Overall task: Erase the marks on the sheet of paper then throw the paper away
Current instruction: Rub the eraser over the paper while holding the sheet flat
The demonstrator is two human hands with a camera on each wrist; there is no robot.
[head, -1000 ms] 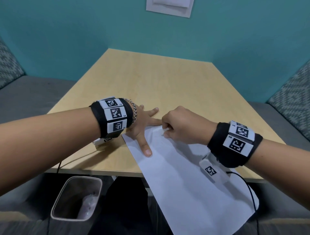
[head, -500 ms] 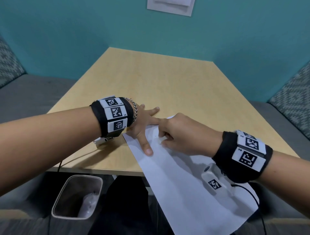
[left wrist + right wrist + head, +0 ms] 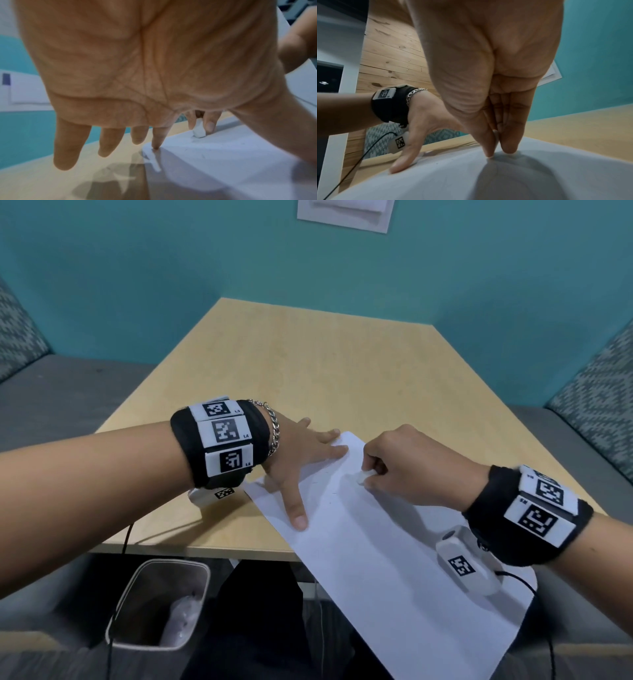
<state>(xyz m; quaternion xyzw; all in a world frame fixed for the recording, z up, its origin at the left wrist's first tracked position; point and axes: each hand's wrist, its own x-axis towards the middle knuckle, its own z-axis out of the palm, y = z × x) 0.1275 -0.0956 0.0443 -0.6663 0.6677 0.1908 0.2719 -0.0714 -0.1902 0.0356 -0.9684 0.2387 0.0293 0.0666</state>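
Note:
A white sheet of paper (image 3: 376, 549) lies askew on the wooden table (image 3: 308, 364), its near end hanging over the front edge. Faint pencil marks (image 3: 329, 492) show near its far corner. My left hand (image 3: 310, 474) lies flat with spread straight fingers, index finger and thumb pressing the sheet's far left part. My right hand (image 3: 371, 474) pinches a small white eraser (image 3: 363, 477) between thumb and fingertips. In the left wrist view the eraser (image 3: 199, 130) stands tip down on the paper (image 3: 223, 162). The right wrist view shows only a sliver of eraser (image 3: 496, 135) between the pinching fingers.
A grey waste bin (image 3: 161, 604) with some crumpled rubbish inside stands on the floor below the table's front left edge. Upholstered benches (image 3: 51, 392) flank the table on both sides. Teal walls close off the back, and thin cables trail from both wrists.
My right hand has slid a little to the right across the sheet, away from the left fingers, with the eraser on the paper. The left hand has stayed pressing the sheet.

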